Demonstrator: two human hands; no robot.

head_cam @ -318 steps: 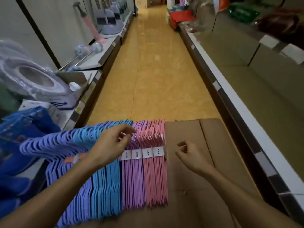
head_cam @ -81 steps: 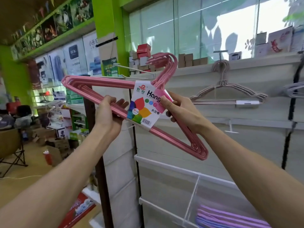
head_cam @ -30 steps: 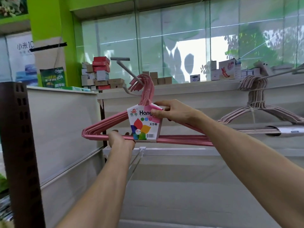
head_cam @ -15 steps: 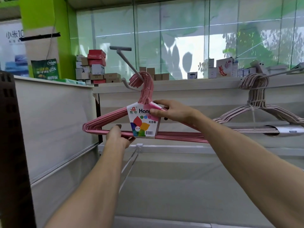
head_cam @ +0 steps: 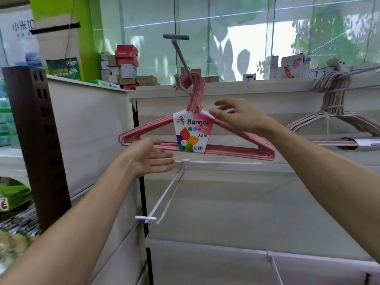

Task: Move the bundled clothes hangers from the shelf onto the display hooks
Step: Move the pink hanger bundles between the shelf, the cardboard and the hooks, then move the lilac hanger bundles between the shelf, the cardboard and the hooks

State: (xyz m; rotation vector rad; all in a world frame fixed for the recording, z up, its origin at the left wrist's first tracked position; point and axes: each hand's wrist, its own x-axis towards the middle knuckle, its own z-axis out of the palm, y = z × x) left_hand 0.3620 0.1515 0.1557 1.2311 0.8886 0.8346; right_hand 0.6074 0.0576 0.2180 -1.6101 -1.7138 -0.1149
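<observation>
A bundle of pink hangers with a colourful "Hanger" label hangs by its hooks on a grey display hook at the top of the white wall panel. My left hand is under the bundle's left end with its fingers straight, holding nothing. My right hand hovers by the right shoulder of the bundle, fingers spread and relaxed.
A beige hanger bundle hangs on another hook to the right. A bare white wire hook juts toward me below the pink bundle. A dark perforated post stands at the left. Boxes sit on the ledge behind.
Both hands have let go of the pink bundle, which now hangs on the grey hook. The fingers of both hands have opened.
</observation>
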